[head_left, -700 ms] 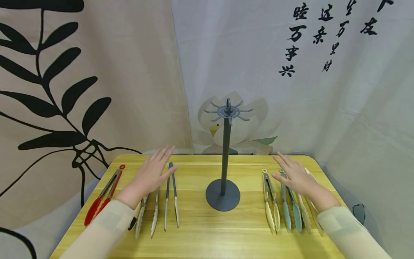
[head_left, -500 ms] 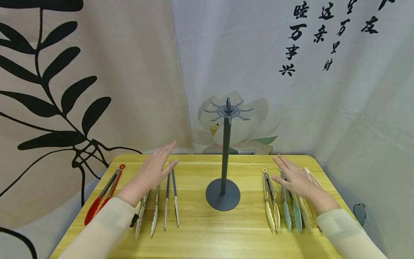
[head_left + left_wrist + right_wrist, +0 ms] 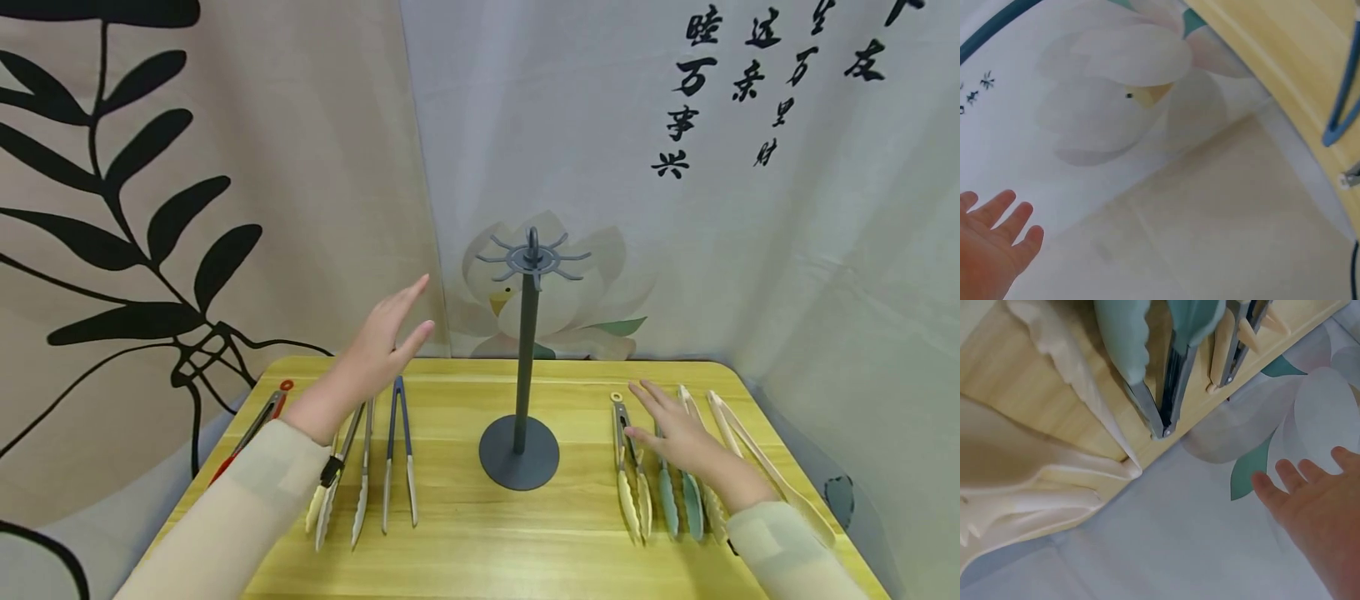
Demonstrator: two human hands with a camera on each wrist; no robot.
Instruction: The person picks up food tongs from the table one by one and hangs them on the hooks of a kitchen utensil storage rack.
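My left hand (image 3: 367,362), fingers extended and thumb apart, is raised above the table's back left and holds nothing. Below it lie blue-handled tongs (image 3: 388,454) and metal tongs with pale scalloped tips (image 3: 362,508). Red tongs (image 3: 258,421) are partly hidden by my left sleeve. My right hand (image 3: 678,433) hovers with spread fingers, overlapping teal-tipped tongs (image 3: 692,504) in the head view. Left of it are cream-tipped tongs (image 3: 628,500). Beige tongs (image 3: 780,479) lie at the far right, partly behind that forearm. The right wrist view shows the teal tips (image 3: 1124,344) close up.
A dark grey stand (image 3: 525,358) with a round base and a ring of hooks (image 3: 534,258) on top rises from the middle of the wooden table (image 3: 465,550). Printed curtains (image 3: 337,167) hang right behind the table's back edge.
My left hand has risen and moved slightly right, away from the tongs. My right hand has shifted slightly down, uncovering more of the beige tongs. The tongs and stand stay in place.
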